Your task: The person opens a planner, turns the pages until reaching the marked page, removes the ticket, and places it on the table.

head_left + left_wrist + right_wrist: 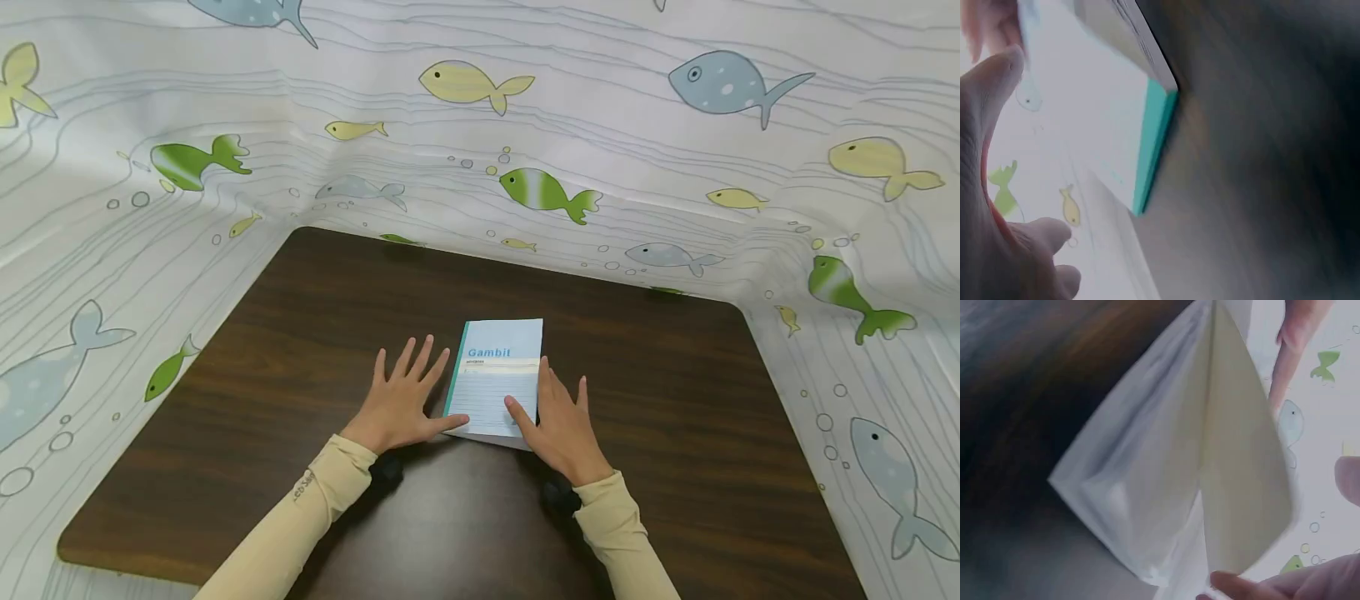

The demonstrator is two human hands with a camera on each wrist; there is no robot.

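A notebook [498, 400] with a pale blue lined cover, teal spine and the word "Gambit" lies on the brown table. My left hand [397, 408] has its fingers spread beside the spine, the thumb near the lower left corner. In the left wrist view the teal spine [1155, 147] faces that hand. Along the notebook's right edge lie the straight fingers of my right hand [562, 425], its thumb over the cover. Seen in the right wrist view, the cover [1244, 469] stands partly raised from the pages, and a fingertip [1225, 582] touches its edge.
The dark wood-grain table [300, 333] has rounded corners. White cloth [600, 50] printed with fish hangs around its back and sides. Both arms wear cream sleeves [300, 517], with a dark object [558, 493] at each wrist.
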